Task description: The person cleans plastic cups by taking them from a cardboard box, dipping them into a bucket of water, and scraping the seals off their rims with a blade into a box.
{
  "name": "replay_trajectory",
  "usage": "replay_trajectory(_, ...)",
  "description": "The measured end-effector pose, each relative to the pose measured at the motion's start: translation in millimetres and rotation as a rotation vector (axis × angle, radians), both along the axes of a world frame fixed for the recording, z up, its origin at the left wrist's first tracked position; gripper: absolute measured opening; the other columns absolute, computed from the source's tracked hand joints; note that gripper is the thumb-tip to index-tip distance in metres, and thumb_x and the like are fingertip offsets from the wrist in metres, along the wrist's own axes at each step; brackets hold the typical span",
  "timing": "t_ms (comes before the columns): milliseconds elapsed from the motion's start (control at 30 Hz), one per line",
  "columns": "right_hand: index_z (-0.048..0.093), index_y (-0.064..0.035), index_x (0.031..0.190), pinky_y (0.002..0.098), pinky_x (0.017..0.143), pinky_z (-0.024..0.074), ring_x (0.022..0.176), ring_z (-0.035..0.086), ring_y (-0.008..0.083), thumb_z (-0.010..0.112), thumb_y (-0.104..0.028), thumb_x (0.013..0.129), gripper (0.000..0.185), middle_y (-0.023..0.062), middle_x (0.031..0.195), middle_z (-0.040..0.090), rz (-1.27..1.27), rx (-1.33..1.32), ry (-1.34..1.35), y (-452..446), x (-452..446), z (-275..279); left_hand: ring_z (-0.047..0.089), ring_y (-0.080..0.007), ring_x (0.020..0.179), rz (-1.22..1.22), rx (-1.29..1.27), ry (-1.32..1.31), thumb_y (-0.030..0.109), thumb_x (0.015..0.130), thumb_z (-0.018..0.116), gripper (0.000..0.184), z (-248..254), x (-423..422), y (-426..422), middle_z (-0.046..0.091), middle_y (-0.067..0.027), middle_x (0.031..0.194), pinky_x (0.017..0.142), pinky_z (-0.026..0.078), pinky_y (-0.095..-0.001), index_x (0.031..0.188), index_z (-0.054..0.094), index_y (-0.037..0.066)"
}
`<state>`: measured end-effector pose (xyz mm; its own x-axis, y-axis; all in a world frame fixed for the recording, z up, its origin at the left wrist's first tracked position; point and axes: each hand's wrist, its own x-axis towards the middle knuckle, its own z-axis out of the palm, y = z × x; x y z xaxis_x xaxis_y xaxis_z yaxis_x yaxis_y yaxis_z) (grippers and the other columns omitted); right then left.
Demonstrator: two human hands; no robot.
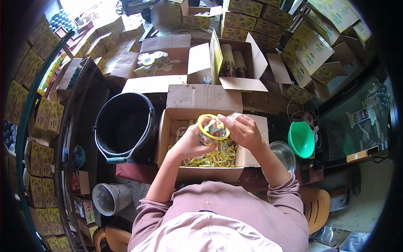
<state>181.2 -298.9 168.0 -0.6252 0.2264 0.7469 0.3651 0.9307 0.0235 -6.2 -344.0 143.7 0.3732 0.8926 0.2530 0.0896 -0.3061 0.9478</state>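
Observation:
My left hand (191, 143) is wrapped round a small clear plastic jar (208, 139) with a bright yellow rim (202, 119), its mouth tilted up toward me. Printed pieces show inside or through the wall. At the far right of the rim, the thumb and curled fingers of my right hand (244, 132) press on the jar; part of their grip is hidden. Both hands are above an open cardboard box (210, 173). Inside it lies a heap of thin yellow-green strips (214, 159), with pale round pieces (181, 131) at the left.
A black bucket (103, 122) stands left of the box. To the right are a green bowl (301, 140) and a steel bowl (284, 156). Behind, one carton (176, 80) holds lidded cups, and another (252, 63) holds stacked cups. A grey bucket (111, 199) is lower left.

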Motion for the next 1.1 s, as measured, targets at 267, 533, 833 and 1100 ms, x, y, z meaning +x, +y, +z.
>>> replay_trajectory(267,0.057,0.0021,0.104,0.0284,0.054,0.0471,0.063,0.058,0.0165,0.063,-0.002,0.065,0.040,0.0070,0.076,0.061,0.080,-0.010,0.036,-5,-3,4,0.055,-0.0122,0.082,-0.344,-0.357,-0.252,0.007,0.063,0.069,0.050,-15,-7,-5,0.057,-0.0048,0.090,0.076,0.046,-0.0276,0.108,0.049,0.001)
replay_trajectory(533,0.059,-0.0007,0.103,0.0267,0.060,0.0506,0.066,0.057,0.0127,0.063,-0.006,0.064,0.039,0.0015,0.071,0.057,0.117,0.017,0.099,-2,-8,-1,0.054,-0.0130,0.068,-0.731,-0.479,-0.546,0.016,0.064,0.066,0.042,-15,-2,5,0.056,-0.0078,0.079,0.061,0.045,-0.0253,0.098,0.046,0.001)
replay_trajectory(833,0.063,-0.0090,0.075,0.0282,0.056,0.0484,0.062,0.057,0.0182,0.065,0.005,0.061,0.020,0.0034,0.069,0.059,-0.032,-0.121,0.222,10,-2,-10,0.054,-0.0128,0.073,-0.727,-0.634,-0.470,0.009,0.062,0.069,0.047,-26,-16,13,0.054,-0.0072,0.082,0.062,0.045,-0.0243,0.102,0.045,0.002)
replay_trajectory(1100,0.060,-0.0093,0.099,0.0355,0.052,0.0451,0.060,0.055,0.0249,0.057,0.008,0.065,0.038,0.0096,0.068,0.057,-0.260,-0.453,0.030,21,24,-37,0.051,-0.0073,0.079,-0.116,-0.146,-0.120,0.004,0.056,0.072,0.053,-24,-38,7,0.057,-0.0020,0.088,0.074,0.044,-0.0227,0.104,0.049,0.001)
